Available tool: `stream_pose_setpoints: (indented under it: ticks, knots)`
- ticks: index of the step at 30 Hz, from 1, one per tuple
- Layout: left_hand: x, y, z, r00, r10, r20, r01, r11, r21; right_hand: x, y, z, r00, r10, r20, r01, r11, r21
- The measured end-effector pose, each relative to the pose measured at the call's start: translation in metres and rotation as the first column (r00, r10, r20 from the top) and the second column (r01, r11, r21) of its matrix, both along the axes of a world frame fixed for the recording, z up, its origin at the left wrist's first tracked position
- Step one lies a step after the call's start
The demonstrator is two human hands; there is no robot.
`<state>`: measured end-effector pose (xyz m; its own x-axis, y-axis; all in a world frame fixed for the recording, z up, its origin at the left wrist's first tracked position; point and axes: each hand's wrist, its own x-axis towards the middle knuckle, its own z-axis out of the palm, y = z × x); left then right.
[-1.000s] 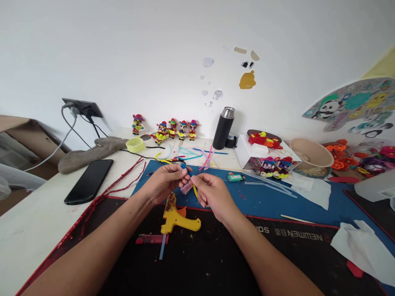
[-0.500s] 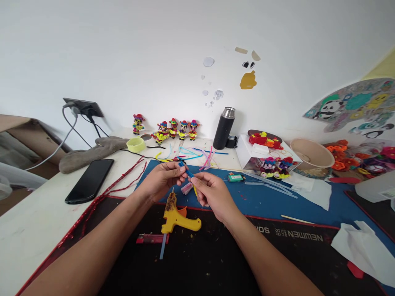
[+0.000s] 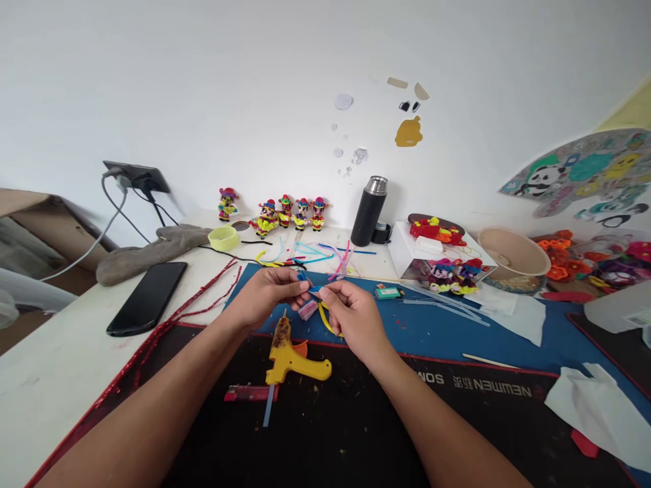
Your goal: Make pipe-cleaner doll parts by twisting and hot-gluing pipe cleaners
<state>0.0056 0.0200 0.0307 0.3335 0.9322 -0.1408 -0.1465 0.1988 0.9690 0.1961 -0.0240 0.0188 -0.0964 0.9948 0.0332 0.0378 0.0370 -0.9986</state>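
My left hand (image 3: 277,290) pinches a short blue pipe cleaner (image 3: 302,276) between thumb and finger. Facing it, my right hand (image 3: 352,313) is closed on the blue piece's other end (image 3: 316,289); whether it is one bent piece or two, I cannot tell. A yellow pipe cleaner (image 3: 325,320) lies under the right hand, partly covered. Just below the hands, a yellow hot glue gun (image 3: 295,359) rests on the black mat with a glue stick poking from its back. A small pink piece (image 3: 308,310) sits between glue gun tip and right hand.
Behind the hands lie loose coloured pipe cleaners (image 3: 315,252), with several small figures (image 3: 285,213) by the wall. A black thermos (image 3: 369,211) stands near a white box (image 3: 407,261). To the left are a phone (image 3: 147,299) and red tinsel stems (image 3: 190,303); a red cutter (image 3: 249,393) lies in front.
The blue piece has turned between my fingers, and its ends now point differently. My right hand has shifted slightly, showing more of the yellow pipe cleaner below.
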Motion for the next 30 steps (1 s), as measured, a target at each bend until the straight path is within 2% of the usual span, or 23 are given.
stream_pose_setpoints:
  ticks: [5, 13, 30]
  knots:
    - [0.001, 0.0, 0.0, 0.995, -0.049, -0.084, 0.051, 0.998, 0.026, 0.0, 0.0, -0.001, 1.0, -0.024, 0.003, 0.024, 1.0, 0.014]
    - [0.005, -0.006, 0.004, 0.969, -0.181, -0.166, 0.195, 0.978, 0.072, 0.001, 0.001, -0.001, 0.999, -0.034, 0.022, 0.034, 0.999, 0.027]
    - [0.01, -0.011, 0.004, 0.971, -0.21, -0.113, 0.209, 0.978, -0.023, 0.003, 0.002, -0.002, 0.995, 0.089, -0.039, -0.09, 0.995, -0.044]
